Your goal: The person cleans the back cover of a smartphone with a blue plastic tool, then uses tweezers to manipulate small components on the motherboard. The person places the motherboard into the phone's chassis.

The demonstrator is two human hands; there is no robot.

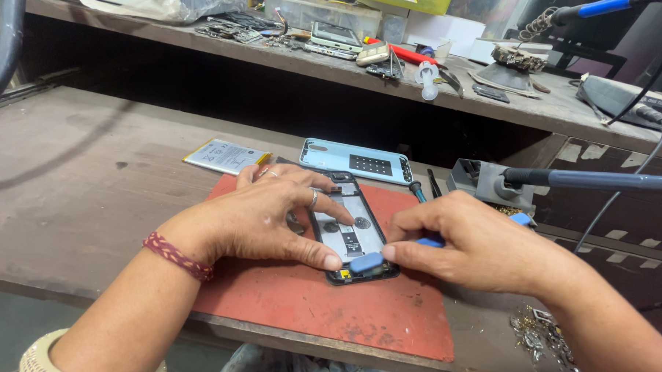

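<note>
Phone (348, 230) hemmed between both hands, red mat's (319, 303) near edge open.

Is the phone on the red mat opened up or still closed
Opened: the black-framed phone lies with bare internals showing, and its light blue back cover rests apart behind the red mat.

Two bare forearms, no sleeves. The left hand (260, 213) wears a silver ring on one finger and a braided red thread band around the wrist. The right hand (475, 246) wears no jewellery.
</note>
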